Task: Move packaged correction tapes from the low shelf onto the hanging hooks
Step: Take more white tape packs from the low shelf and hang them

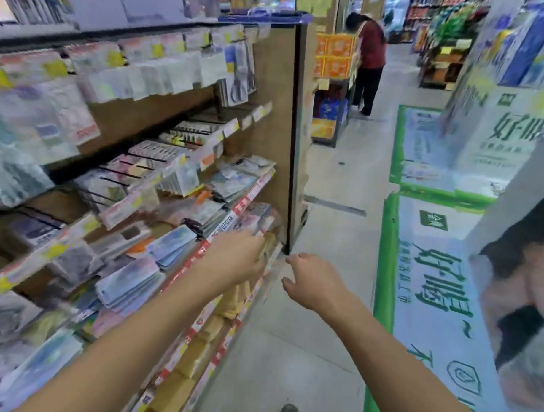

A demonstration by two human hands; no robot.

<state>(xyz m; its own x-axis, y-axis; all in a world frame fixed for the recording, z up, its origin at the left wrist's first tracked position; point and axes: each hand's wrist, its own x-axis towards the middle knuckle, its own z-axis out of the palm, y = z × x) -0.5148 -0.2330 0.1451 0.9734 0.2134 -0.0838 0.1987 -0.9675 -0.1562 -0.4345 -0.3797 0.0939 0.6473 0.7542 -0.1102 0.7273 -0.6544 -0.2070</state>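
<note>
Head view is pretty smeared, so details are rough. Upper left of the frame: rows of hanging hooks (165, 52) crowded with carded packs. Below them, slanted trays (173, 159) hold more blurry stationery packs. Lower left, the low shelf (201, 252) with its red-and-white price strip carries stacks of flat blue-and-white packaged correction tapes (129, 285), lying overlapped like tiles. The left hand (236, 255) reaches over that strip to the shelf's far end, fingers tucked behind packs there, can't tell if it's holding anything. Just right of it, the right hand (311, 279) hovers over the floor (321, 346), fingers loosely curled, holding nothing. Far right of the frame: green-edged floor posters (432, 273). Top center, a person (370, 58) stands by orange boxes.
</note>
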